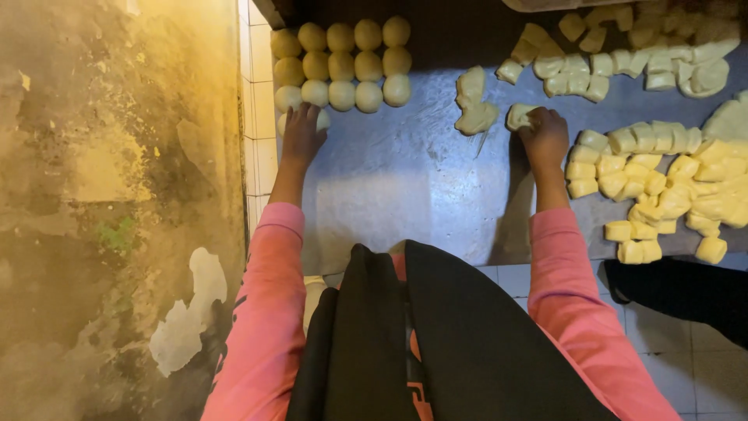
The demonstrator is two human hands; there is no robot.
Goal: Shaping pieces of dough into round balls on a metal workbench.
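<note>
My left hand [301,134] rests over a round dough ball [321,121] at the near left corner of a grid of several smooth dough balls [341,65]. My right hand [545,136] presses on a rough dough piece [517,115] on the metal worktop [405,179]. Two more uneven dough lumps [472,101] lie between my hands, a little farther back. Both arms wear pink sleeves.
Many cut dough chunks [654,168] are heaped at the right and along the far right [623,54]. A stained wall [117,195] stands close on the left. White tiles edge the counter. A dark shape [686,288] lies at the lower right.
</note>
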